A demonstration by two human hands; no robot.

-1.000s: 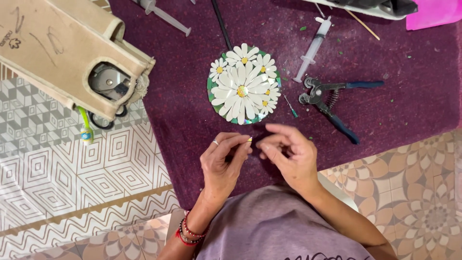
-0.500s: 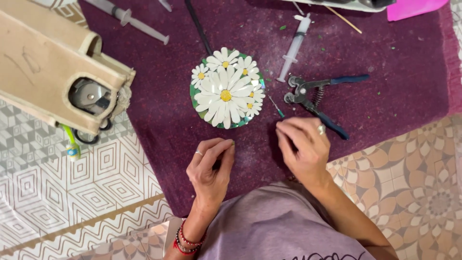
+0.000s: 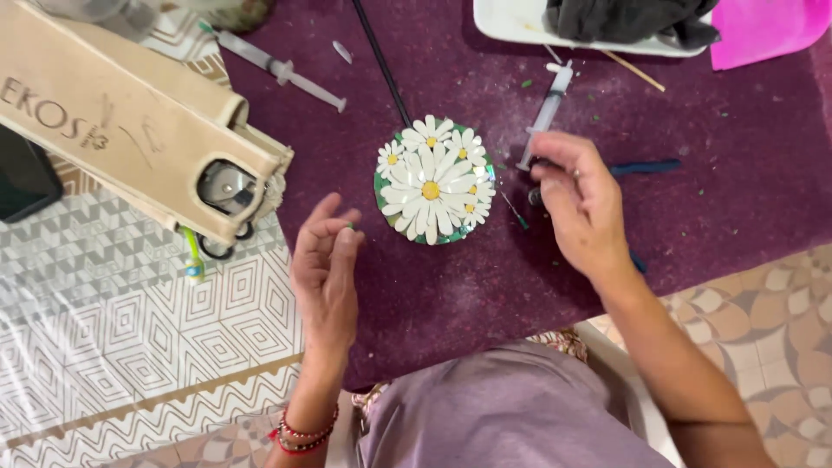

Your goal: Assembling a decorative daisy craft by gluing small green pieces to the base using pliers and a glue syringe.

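A round mosaic (image 3: 433, 182) of white daisies on a green ground lies on the purple cloth (image 3: 485, 286). My left hand (image 3: 325, 269) hovers left of it, palm turned up and fingers curled, with a tiny green chip (image 3: 349, 226) pinched at its fingertips. My right hand (image 3: 581, 204) rests palm down, right of the mosaic, over the head of the blue-handled nippers (image 3: 648, 166). Only the handles of the nippers stick out from under it. Whether the fingers grip the nippers is hidden.
A beige wooden case (image 3: 130, 130) with a round opening lies at the left, over the cloth's edge. Two syringes (image 3: 548, 108) (image 3: 277, 68), a thin black rod (image 3: 381, 61), a white tray (image 3: 520, 22) holding dark cloth and a pink sheet (image 3: 763, 30) lie farther back. Patterned tiles (image 3: 130, 347) surround the cloth.
My hands were together near my body; they have parted. The right hand has reached forward onto the nippers and the left has lifted toward the mosaic's left side.
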